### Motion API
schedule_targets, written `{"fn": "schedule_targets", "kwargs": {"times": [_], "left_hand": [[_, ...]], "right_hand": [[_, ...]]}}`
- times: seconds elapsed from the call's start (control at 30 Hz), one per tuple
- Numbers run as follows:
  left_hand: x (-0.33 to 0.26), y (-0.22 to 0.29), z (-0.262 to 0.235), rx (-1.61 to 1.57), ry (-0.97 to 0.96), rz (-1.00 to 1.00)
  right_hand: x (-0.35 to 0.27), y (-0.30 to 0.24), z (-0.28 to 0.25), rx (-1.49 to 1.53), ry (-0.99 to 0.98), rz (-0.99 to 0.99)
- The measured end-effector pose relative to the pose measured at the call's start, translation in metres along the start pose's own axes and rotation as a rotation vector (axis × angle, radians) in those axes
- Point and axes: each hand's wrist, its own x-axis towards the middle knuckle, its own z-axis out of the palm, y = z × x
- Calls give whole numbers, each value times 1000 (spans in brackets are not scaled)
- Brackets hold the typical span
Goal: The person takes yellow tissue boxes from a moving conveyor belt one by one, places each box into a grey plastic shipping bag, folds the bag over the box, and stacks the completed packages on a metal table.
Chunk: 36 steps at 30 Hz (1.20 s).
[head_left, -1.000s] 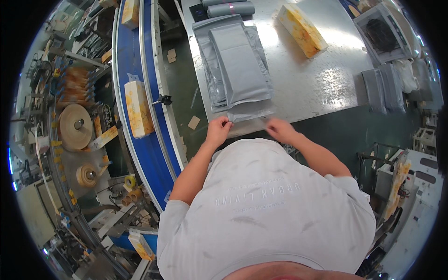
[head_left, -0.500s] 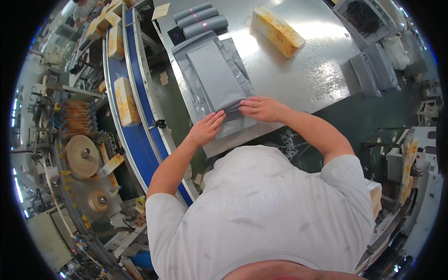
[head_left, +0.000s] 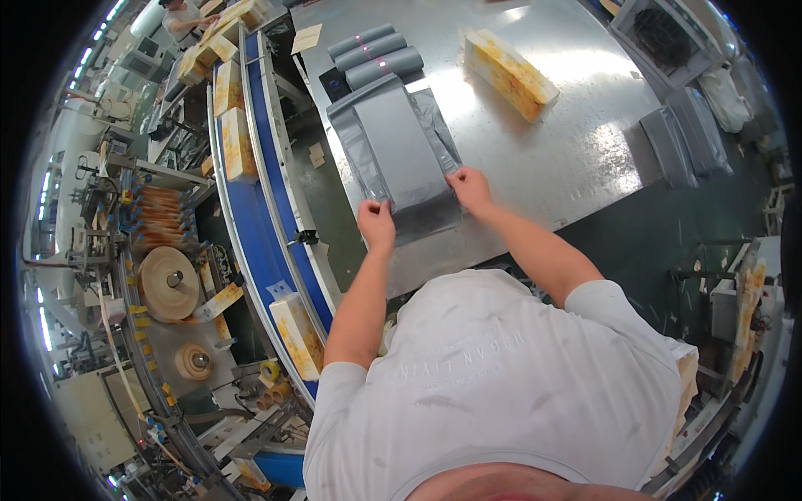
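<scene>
A flat grey stack (head_left: 405,150) lies lengthwise on a larger grey plastic sheet (head_left: 433,125), near the table's left edge. The sheet's crinkled sides stick out beyond the stack, and its near end looks folded over. My left hand (head_left: 377,224) pinches the sheet at the stack's near left corner. On the opposite side, my right hand (head_left: 471,189) pinches the sheet's right edge with bent fingers. Past the far end of the stack lie three grey rolls (head_left: 376,56) side by side, with a small dark device (head_left: 334,83) next to them.
A yellow-and-white pack (head_left: 511,75) rests on the metal table (head_left: 576,108). Grey folded plastic (head_left: 681,142) hangs over its right edge. To the left, a blue conveyor (head_left: 259,225) carries similar packs (head_left: 239,146). A person (head_left: 182,23) stands at the far left, beside more packs.
My hands went from lying flat across the near end of the stack to pinching the sheet at both sides, farther apart. Packs on the conveyor moved toward me. The view shifted slightly.
</scene>
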Motion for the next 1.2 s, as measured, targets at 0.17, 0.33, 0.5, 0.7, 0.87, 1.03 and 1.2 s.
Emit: {"fn": "schedule_targets", "kwargs": {"times": [0.17,0.33,0.5,0.7,0.87,1.03,1.2], "left_hand": [[-23,36,28,2,-284,15],[-53,44,8,-315,-574,-72],[-83,50,-7,-112,-905,213],[-97,41,-2,-118,-755,60],[-98,64,10,38,-905,178],[-104,69,4,145,-887,255],[-124,48,-26,142,-797,83]], "right_hand": [[17,12,25,-29,99,-248],[-7,-38,-25,354,-199,311],[-55,80,-163,498,-114,341],[-98,126,-401,-177,480,201],[-71,174,-576,-761,648,400],[-28,197,-583,-904,766,585],[17,216,-520,-968,711,327]]}}
